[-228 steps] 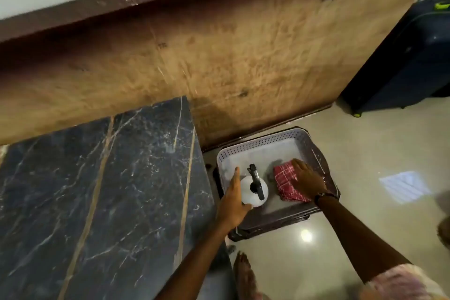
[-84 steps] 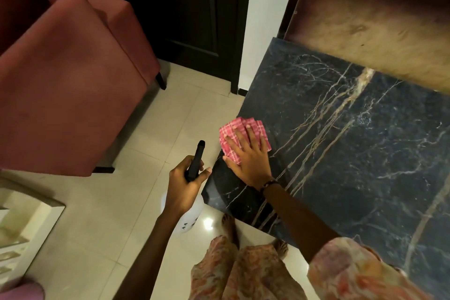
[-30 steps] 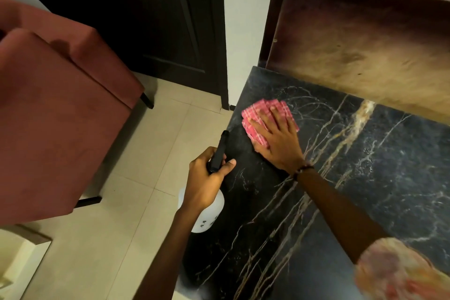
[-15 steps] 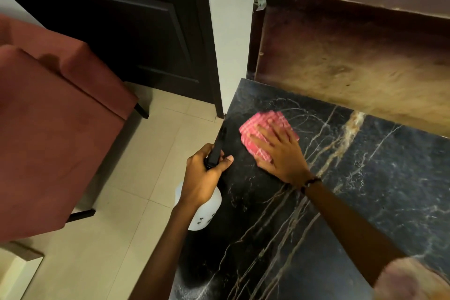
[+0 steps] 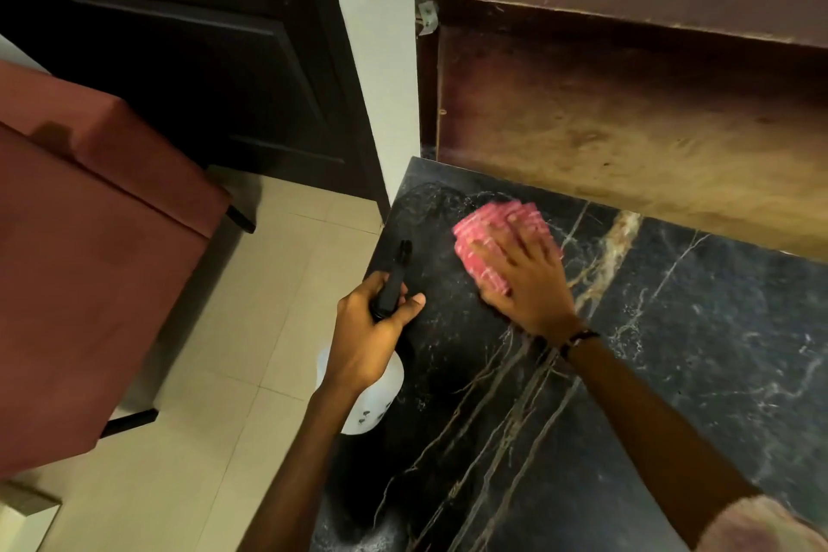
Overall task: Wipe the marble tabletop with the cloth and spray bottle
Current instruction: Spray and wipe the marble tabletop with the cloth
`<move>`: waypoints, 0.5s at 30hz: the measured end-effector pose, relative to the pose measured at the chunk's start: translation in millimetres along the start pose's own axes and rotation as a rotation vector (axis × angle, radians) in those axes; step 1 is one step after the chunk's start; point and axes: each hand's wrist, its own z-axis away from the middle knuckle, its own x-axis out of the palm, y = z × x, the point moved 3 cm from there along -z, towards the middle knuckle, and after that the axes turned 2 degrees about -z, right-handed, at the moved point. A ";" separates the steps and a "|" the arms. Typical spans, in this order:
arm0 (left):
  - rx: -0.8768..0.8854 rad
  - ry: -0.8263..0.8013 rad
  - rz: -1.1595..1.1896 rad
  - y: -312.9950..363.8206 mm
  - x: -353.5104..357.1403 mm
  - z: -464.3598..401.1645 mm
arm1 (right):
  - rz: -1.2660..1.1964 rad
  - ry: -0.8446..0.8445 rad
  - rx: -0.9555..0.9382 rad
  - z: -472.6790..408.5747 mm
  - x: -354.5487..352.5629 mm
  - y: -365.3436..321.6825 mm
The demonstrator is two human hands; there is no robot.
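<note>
My right hand (image 5: 524, 278) lies flat, fingers spread, pressing the blurred red checked cloth (image 5: 497, 238) on the black marble tabletop (image 5: 672, 350), far-left corner at 12 o'clock | my left hand (image 5: 372, 327) grips the white spray bottle (image 5: 372, 403) by its black trigger head at 9 o'clock of the cloth, over the table's left edge

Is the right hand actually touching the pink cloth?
Touching. The head view shows the right hand spread flat on the pink cloth, fingers overlapping it, pressing it onto the marble tabletop.

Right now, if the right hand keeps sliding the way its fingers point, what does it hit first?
Probably the wooden back panel behind the marble tabletop; right hand and cloth are near it, depth unclear.
</note>
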 end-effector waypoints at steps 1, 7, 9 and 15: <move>0.006 -0.009 0.004 1.3 3.2 1.1 | -0.006 -0.005 0.109 -6.6 -3.9 18.2; 0.017 -0.039 -0.002 5.2 22.6 4.7 | -0.066 0.000 0.254 -64.0 -2.9 -4.2; 0.010 -0.049 -0.014 4.9 30.6 4.8 | -0.054 0.004 0.078 -47.4 1.2 -23.9; 0.015 -0.085 -0.052 5.5 48.8 5.0 | 0.010 -0.016 0.032 59.9 -2.1 44.1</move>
